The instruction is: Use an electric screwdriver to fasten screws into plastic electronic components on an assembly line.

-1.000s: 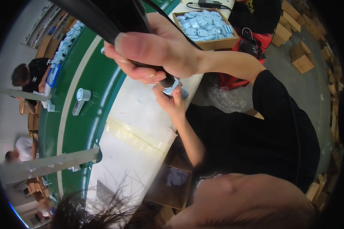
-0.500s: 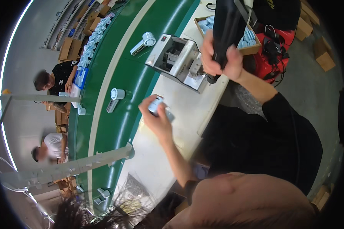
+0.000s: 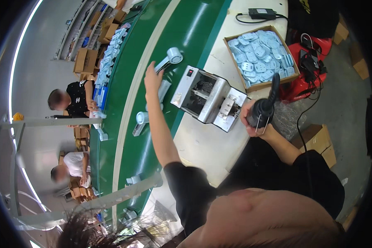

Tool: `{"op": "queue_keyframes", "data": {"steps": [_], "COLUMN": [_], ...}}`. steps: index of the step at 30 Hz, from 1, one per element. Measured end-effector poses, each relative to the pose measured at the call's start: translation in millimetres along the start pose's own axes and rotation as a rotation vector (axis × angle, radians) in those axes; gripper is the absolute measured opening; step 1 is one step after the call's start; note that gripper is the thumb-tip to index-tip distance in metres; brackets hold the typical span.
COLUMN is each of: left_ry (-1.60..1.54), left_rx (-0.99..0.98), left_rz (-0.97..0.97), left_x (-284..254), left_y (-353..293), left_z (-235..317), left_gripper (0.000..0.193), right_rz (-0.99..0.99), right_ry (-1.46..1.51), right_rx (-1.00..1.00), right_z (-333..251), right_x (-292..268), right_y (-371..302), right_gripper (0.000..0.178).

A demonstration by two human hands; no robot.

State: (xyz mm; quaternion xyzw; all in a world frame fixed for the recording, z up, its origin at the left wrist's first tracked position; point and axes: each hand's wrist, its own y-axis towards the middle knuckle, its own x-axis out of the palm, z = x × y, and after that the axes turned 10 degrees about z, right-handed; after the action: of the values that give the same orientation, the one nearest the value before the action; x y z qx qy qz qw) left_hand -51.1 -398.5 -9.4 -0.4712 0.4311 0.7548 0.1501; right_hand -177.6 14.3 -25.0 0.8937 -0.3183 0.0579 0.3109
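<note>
A black electric screwdriver (image 3: 263, 108) is gripped by the right hand (image 3: 250, 120), fingers wrapped around its body, just right of the grey metal machine (image 3: 208, 98). Beyond that machine, the left hand (image 3: 152, 77) is stretched over the green conveyor belt (image 3: 153, 62), fingers loosely together, just beside a small light-blue handheld fan (image 3: 169, 58). A cardboard box of light-blue parts (image 3: 258, 58) is seen behind the machine.

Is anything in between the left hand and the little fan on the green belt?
Nothing visible. The left hand is stretched out over the green belt, and the fan lies just past its fingertips with only bare belt between. The metal machine sits off to the side on the white table.
</note>
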Motion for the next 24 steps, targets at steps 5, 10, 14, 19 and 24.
{"op": "queue_keyframes", "data": {"steps": [5,10,14,19,24], "left_ry": [0.132,0.143,0.002,-0.130,0.087], "left_rx": [0.013,0.011,-0.147,-0.572,-0.824], "left_rz": [-0.151,0.078,0.153,0.221,0.174], "left_x": [38,-53,-186,-210,-204], "left_y": [25,-11,-115,-294,-388], "left_z": [-1,14,73,133,177], "left_gripper": [0.050,0.048,0.039,0.042,0.045], "right_rz": [-0.115,-0.130,0.069,0.274,0.002], "right_ry": [-0.200,-0.188,-0.012,-0.061,0.078], "right_rx": [-0.091,-0.112,0.042,0.002,0.051], "right_z": [-8,-3,4,14,-23], "right_x": [1,9,2,9,23], "right_y": [-3,2,-8,-3,18], "right_gripper": [0.039,0.042,0.034,0.037,0.033]}}
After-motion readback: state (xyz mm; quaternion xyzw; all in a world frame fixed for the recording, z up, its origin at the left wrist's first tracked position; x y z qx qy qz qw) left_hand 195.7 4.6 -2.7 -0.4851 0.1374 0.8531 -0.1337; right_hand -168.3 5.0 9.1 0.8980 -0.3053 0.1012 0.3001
